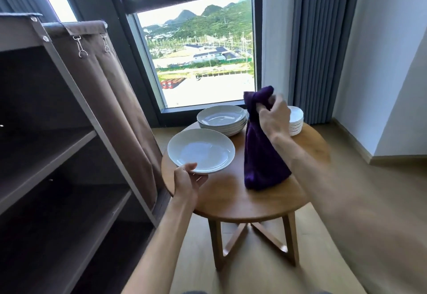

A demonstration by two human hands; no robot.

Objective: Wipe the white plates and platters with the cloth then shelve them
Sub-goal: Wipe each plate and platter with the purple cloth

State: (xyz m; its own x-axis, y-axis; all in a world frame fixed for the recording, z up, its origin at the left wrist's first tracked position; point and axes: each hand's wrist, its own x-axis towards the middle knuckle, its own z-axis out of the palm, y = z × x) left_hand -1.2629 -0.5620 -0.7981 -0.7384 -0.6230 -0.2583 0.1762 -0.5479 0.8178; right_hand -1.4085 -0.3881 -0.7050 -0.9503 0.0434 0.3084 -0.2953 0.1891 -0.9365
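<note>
Purple cloth (263, 155) hangs from the right hand (273, 118), whose fingers are bunched around its upper end; the lower end drapes down onto the round wooden table (231, 203). The left hand (188, 181) grips one white plate (201, 150) by its near rim, thumb on top and fingers underneath, holding it roughly level over the table's left edge — part of it looks to be past the edge, above the floor.

That one-sided hold seems the main risk. All the plate's weight hangs off a pinch at the rim, so when the cloth presses down on the far side to wipe, the plate could lever out of the fingers and drop, either onto the table or past it to the wooden floor (358, 201). A glazed surface is likely slippery, which makes this worse.

Behind it sits a stack of similar plates (221, 120), and a second stack of smaller plates (295, 120) stands at the far right of the table, partly hidden by the right hand. The trailing cloth hangs close to both — a swing of it could drag against a stack.

The fabric-covered shelf unit (57, 155) stands just left of the table, so carrying the plate across could knock its rim on the frame.
</note>
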